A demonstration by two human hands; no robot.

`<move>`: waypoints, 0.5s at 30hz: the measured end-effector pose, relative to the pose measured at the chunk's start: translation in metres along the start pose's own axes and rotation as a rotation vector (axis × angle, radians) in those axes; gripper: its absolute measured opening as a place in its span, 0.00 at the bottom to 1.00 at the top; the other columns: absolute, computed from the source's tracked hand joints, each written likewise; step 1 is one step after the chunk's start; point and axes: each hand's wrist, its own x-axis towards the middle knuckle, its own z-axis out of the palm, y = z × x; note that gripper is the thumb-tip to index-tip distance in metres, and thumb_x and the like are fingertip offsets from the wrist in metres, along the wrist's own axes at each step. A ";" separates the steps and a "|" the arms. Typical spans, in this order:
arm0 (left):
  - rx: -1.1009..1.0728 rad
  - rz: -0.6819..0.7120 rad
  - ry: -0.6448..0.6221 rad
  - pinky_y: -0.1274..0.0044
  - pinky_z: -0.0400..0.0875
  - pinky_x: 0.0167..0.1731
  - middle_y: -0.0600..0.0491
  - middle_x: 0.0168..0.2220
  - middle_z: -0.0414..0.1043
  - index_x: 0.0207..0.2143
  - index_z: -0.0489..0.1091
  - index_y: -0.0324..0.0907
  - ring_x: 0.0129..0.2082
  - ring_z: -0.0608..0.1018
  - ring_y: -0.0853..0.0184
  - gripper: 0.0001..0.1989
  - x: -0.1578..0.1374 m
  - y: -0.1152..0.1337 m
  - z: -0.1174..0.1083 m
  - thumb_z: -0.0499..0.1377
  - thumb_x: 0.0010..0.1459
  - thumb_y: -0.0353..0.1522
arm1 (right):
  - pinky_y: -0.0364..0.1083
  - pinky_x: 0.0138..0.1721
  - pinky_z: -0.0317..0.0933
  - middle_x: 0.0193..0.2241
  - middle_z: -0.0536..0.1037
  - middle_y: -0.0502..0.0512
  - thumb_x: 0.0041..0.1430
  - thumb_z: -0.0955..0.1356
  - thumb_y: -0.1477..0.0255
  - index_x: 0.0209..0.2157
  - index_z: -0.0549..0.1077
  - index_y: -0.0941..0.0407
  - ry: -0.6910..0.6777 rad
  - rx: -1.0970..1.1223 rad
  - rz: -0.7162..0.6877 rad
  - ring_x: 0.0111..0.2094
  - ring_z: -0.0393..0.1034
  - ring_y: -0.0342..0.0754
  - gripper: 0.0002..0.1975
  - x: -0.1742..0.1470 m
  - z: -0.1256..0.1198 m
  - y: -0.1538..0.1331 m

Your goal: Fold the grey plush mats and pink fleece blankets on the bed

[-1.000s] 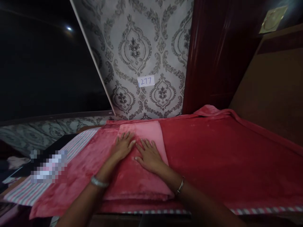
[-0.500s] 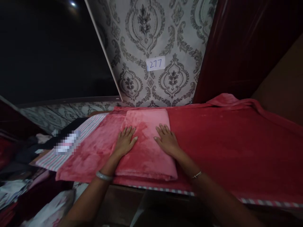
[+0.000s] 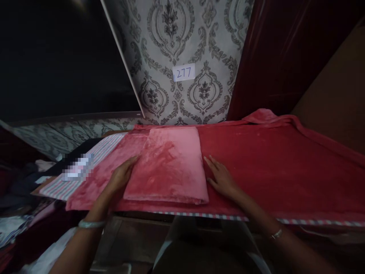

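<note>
A plush pink-red blanket [image 3: 171,167], folded into a flat rectangle, lies in the middle of the surface. At its left edge is my left hand [image 3: 123,174], seen from the side with the fingers stretched along the fold. My right hand [image 3: 221,178] is just off the right edge, its fingers extended and the thumb apart, nothing in it. Beneath the folded piece spreads a larger red plush cover [image 3: 273,175]. A striped cloth [image 3: 104,150] shows at the cover's left end.
A large dark screen [image 3: 68,61] stands behind on the left. On the patterned wall [image 3: 205,38] is a paper label [image 3: 184,72] reading 277. A dark red panel [image 3: 279,57] rises at the right. Piled clothes [image 3: 37,236] lie at the lower left.
Both hands have moved off the top of the folded blanket and outward, the left to its left edge and the right to its right edge. The view has shifted slightly.
</note>
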 end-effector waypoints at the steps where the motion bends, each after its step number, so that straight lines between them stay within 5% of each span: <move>1: 0.046 0.011 -0.008 0.65 0.64 0.64 0.50 0.64 0.68 0.64 0.65 0.43 0.63 0.71 0.61 0.26 -0.013 -0.007 -0.003 0.46 0.67 0.39 | 0.63 0.67 0.49 0.72 0.48 0.59 0.61 0.63 0.72 0.73 0.47 0.51 0.018 -0.005 -0.037 0.71 0.46 0.58 0.40 -0.005 0.001 0.000; 5: 0.199 0.107 -0.080 0.65 0.66 0.63 0.46 0.68 0.60 0.68 0.59 0.43 0.66 0.66 0.59 0.30 -0.056 -0.018 -0.007 0.49 0.63 0.29 | 0.62 0.68 0.49 0.73 0.39 0.56 0.61 0.62 0.77 0.73 0.43 0.46 0.077 -0.020 -0.199 0.72 0.38 0.57 0.42 -0.013 0.001 -0.005; 10: 0.245 0.226 -0.118 0.65 0.64 0.64 0.45 0.74 0.43 0.73 0.45 0.45 0.71 0.58 0.57 0.48 -0.070 -0.011 -0.005 0.55 0.50 0.19 | 0.62 0.67 0.52 0.73 0.38 0.57 0.63 0.58 0.84 0.73 0.37 0.45 0.130 -0.026 -0.405 0.73 0.34 0.55 0.44 -0.006 0.000 -0.016; 15: 0.239 0.304 -0.157 0.62 0.62 0.65 0.46 0.75 0.40 0.72 0.47 0.50 0.71 0.57 0.53 0.50 -0.066 -0.011 -0.011 0.60 0.49 0.22 | 0.62 0.68 0.50 0.72 0.46 0.55 0.66 0.56 0.85 0.72 0.49 0.44 0.093 -0.052 -0.505 0.72 0.37 0.51 0.38 -0.003 -0.009 -0.026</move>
